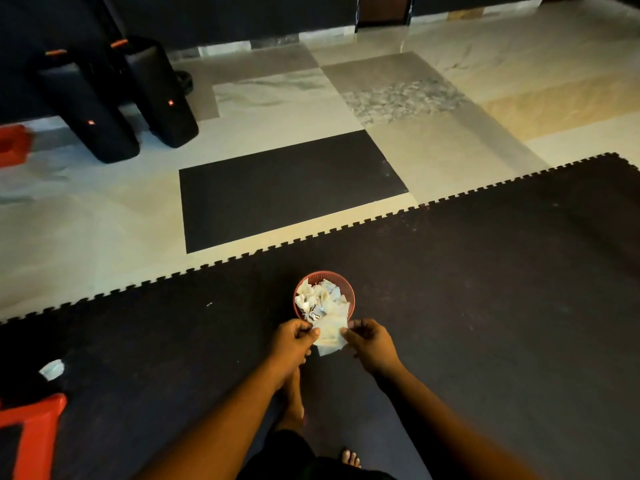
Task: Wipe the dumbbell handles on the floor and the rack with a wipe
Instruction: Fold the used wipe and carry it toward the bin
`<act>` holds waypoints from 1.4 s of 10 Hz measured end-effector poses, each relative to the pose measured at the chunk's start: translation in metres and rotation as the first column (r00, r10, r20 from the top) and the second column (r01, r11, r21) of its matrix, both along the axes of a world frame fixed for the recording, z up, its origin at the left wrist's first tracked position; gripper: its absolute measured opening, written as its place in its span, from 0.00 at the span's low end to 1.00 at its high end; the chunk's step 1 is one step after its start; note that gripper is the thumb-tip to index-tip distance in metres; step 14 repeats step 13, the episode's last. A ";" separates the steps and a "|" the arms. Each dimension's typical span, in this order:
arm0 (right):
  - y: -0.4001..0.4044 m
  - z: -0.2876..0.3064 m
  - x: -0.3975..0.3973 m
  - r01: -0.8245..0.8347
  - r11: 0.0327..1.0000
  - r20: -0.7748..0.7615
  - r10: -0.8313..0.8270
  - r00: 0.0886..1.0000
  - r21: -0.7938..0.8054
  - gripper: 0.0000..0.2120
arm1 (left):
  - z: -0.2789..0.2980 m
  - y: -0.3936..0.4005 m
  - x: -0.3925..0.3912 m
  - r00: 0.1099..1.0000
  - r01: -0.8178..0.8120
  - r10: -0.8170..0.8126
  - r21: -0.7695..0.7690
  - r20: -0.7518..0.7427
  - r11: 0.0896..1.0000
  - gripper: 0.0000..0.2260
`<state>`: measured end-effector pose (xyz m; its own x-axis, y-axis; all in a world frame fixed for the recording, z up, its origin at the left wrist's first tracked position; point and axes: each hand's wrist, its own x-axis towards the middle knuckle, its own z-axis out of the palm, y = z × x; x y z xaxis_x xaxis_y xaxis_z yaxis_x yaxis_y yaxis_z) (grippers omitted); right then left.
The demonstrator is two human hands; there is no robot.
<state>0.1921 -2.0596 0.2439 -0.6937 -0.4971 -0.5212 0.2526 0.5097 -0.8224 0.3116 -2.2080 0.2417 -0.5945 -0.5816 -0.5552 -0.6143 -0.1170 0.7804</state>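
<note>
A pale wipe [330, 336] is stretched between both hands just above the near rim of a small red mesh basket [349, 289]. My left hand [294, 339] pinches its left edge and my right hand [372, 342] pinches its right edge. The basket stands on the dark foam mat [485, 289] and holds several crumpled used wipes [320, 296]. No dumbbell or rack shows in view.
Two tall black speakers [114, 105] stand at the back left on the tiled floor [104, 216]. A red stool [33, 424] sits at the lower left, with a small white scrap [52, 369] beside it. My bare feet [294, 400] are below the hands.
</note>
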 end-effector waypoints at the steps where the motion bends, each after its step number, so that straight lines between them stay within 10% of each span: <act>1: -0.036 -0.025 -0.032 -0.019 0.994 -0.027 0.022 0.999 0.107 0.04 | -0.027 -0.037 -0.033 1.000 0.015 -0.016 0.059 0.019 0.998 0.04; 10: -0.168 -0.348 -0.193 -0.247 0.861 0.274 0.132 0.953 0.445 0.26 | -0.367 -0.155 -0.213 0.925 0.015 -0.089 0.198 0.369 0.980 0.14; 14: -0.179 -0.315 -0.209 -0.005 0.931 0.229 -0.084 0.970 0.365 0.29 | -0.339 -0.174 -0.227 0.930 0.019 -0.075 0.158 0.359 0.987 0.26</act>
